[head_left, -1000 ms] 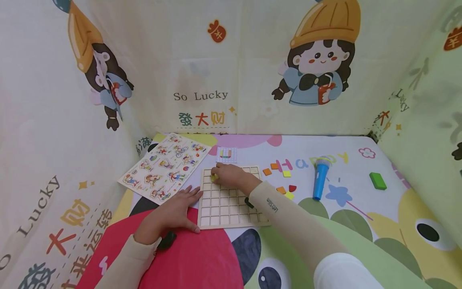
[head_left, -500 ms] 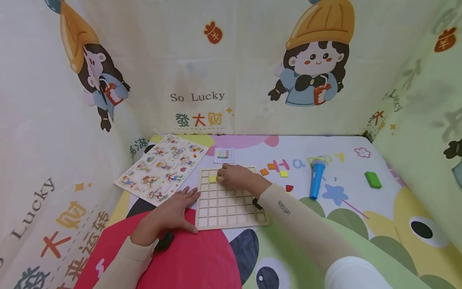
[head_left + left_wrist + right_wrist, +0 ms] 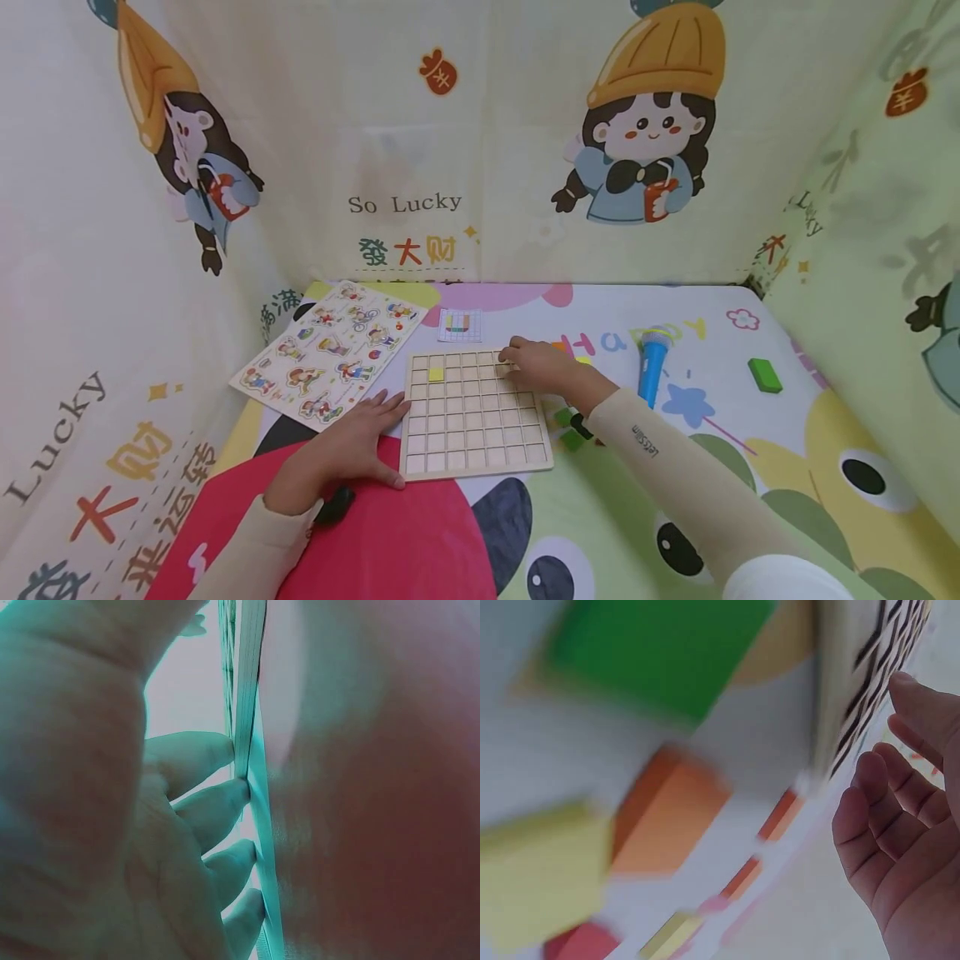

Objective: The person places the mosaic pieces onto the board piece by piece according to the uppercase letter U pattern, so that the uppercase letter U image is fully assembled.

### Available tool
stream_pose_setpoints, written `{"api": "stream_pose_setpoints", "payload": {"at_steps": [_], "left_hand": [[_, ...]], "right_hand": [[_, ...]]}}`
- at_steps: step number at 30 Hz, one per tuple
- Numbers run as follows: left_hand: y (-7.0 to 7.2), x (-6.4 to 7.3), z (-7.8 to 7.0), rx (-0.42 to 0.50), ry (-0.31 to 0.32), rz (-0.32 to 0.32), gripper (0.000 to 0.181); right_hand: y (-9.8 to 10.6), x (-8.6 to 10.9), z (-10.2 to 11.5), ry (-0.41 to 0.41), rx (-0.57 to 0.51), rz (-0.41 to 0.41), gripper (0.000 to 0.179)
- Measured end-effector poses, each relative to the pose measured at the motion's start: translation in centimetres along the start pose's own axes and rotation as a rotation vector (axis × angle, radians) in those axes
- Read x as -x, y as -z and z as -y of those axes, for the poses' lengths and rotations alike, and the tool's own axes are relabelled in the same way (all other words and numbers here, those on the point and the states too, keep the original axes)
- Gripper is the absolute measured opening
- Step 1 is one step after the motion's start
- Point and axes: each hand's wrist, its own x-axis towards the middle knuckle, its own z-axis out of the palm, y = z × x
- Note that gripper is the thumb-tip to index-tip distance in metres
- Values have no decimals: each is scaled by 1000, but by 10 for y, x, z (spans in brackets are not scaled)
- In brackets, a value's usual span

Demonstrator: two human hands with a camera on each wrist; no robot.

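Touching pale, gridded board [image 3: 468, 435] with spread left hand [image 3: 351, 448].
Hiding far-right corner behind loosely curved, empty right hand [image 3: 549, 367].

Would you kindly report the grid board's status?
Left grip touching grid board along left edge. Right grip empty, hiding far right corner. Yellow tile in one cell.

In the head view, a left hand [image 3: 347, 450] bars the left edge of the wooden grid [image 3: 465, 435] at center, a right hand [image 3: 546, 365] its upper-right corner. Bare tabletop [image 3: 716, 367] opens a lane at right, between the blue microphone [image 3: 654, 367] and green block [image 3: 765, 375].
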Motion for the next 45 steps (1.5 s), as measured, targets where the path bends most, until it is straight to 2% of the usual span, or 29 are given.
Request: {"api": "stream_pose_setpoints", "payload": {"at_steps": [4, 9, 15, 18, 23, 29, 39, 45], "left_hand": [[0, 1, -1, 6, -6, 1, 122], [0, 0, -2, -1, 5, 3, 122], [0, 0, -1, -3, 0, 7, 121], [0, 0, 0, 1, -5, 5, 121], [0, 1, 0, 13, -18, 3, 121], [0, 2, 0, 5, -24, 1, 120], [-2, 2, 2, -1, -24, -3, 121], [-2, 1, 3, -6, -29, -8, 120]], "right_hand": [[0, 14, -18, -19, -14, -9, 36], [3, 33, -42, -100, -61, -11, 35], [5, 48, -64, -147, -62, -4, 38], [8, 54, -73, -200, -66, -1, 39], [10, 61, -86, -230, -60, -5, 41], [9, 63, -96, -280, -76, 36, 45], [5, 61, -99, -230, -75, 38, 33], [4, 62, -99, -225, -87, 36, 33]]}}
